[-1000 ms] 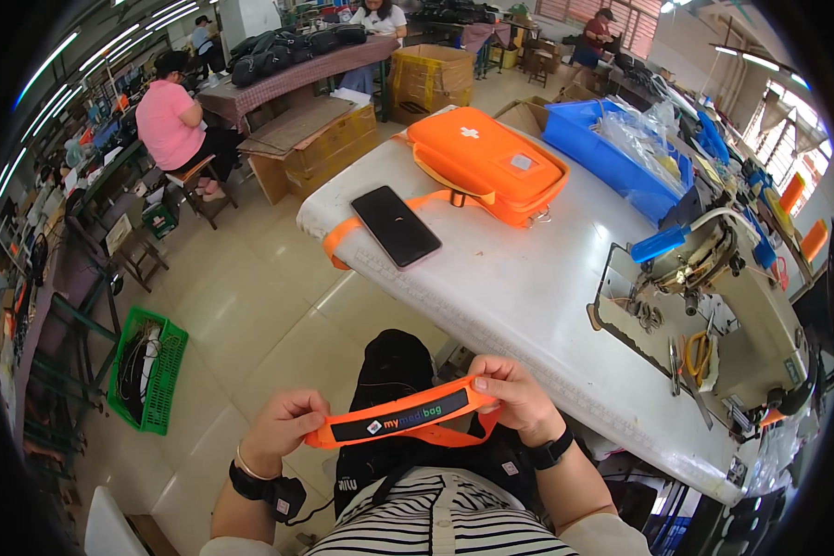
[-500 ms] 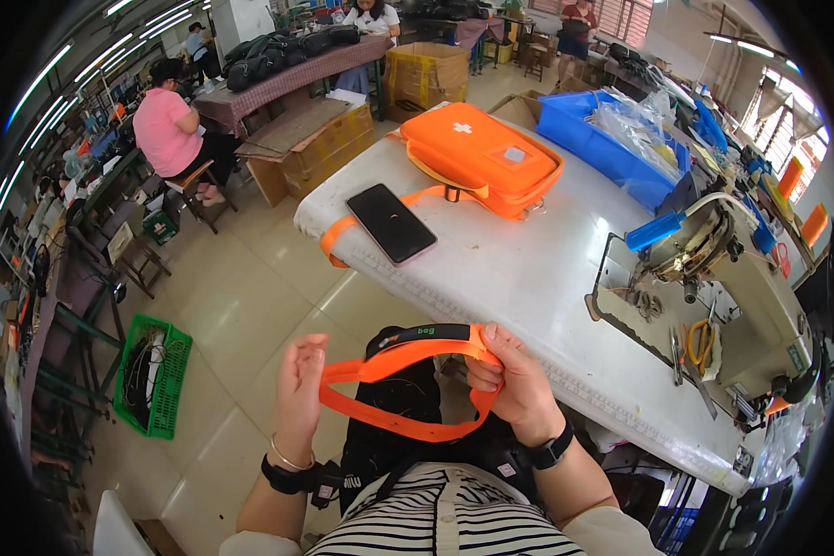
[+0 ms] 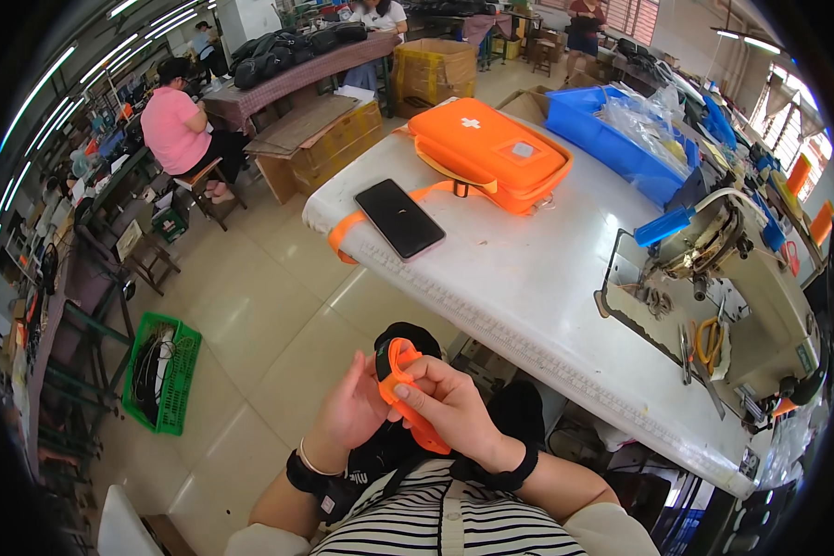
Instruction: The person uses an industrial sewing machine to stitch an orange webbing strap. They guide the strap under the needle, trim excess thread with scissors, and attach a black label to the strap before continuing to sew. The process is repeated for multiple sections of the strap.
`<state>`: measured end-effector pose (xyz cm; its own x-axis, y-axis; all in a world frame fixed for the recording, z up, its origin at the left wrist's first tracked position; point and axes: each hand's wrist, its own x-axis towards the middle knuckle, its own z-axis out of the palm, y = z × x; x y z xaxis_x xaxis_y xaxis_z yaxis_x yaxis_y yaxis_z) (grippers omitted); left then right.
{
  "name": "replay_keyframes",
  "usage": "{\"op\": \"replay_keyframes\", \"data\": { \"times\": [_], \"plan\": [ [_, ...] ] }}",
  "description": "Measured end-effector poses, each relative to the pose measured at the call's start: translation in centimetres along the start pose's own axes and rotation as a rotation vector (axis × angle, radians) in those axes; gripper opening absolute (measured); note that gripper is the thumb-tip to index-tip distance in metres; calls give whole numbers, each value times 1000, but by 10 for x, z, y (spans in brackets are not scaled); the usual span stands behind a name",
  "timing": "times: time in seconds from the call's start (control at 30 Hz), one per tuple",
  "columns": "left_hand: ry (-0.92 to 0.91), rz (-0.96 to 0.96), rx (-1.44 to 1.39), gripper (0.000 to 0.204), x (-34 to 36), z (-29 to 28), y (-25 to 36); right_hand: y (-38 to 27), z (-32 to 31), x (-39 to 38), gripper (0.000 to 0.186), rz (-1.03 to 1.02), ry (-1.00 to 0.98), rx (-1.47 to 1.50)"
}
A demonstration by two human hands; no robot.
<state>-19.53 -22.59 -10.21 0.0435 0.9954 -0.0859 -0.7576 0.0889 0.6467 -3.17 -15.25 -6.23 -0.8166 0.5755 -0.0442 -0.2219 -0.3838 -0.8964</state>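
Observation:
My right hand (image 3: 440,408) is closed on an orange strap (image 3: 425,435) with a black patch, its thumb pressing on the front of the folded band. My left hand (image 3: 347,412) is beside it with the thumb raised; its other fingers are partly hidden behind the strap, so its grip is unclear. Both hands are above my lap. On the white table (image 3: 510,287) lie an orange zipped bag (image 3: 486,148) with a white cross and a black phone (image 3: 398,218), beside another orange strap (image 3: 347,232).
A sewing machine (image 3: 760,315) with scissors (image 3: 709,338) is at the right, a blue bin (image 3: 593,139) behind it. A green basket (image 3: 157,380) stands on the floor at the left. Cardboard boxes (image 3: 334,148) and several people, one in pink (image 3: 171,130), are further back.
The strap, earlier stretched out and then looped between my hands, is now folded upright and bunched. My hands have come together, the right moving left and the left moving right.

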Motion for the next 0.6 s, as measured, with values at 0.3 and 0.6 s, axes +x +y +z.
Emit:
{"op": "replay_keyframes", "data": {
  "times": [0.3,0.6],
  "plan": [
    [254,473,-14,43,-12,8,62,22,-24,-12,18,-102,-135,-620],
    [468,726,102,41,-32,-14,148,27,-73,-22,22,-244,-123,-991]
  ]
}}
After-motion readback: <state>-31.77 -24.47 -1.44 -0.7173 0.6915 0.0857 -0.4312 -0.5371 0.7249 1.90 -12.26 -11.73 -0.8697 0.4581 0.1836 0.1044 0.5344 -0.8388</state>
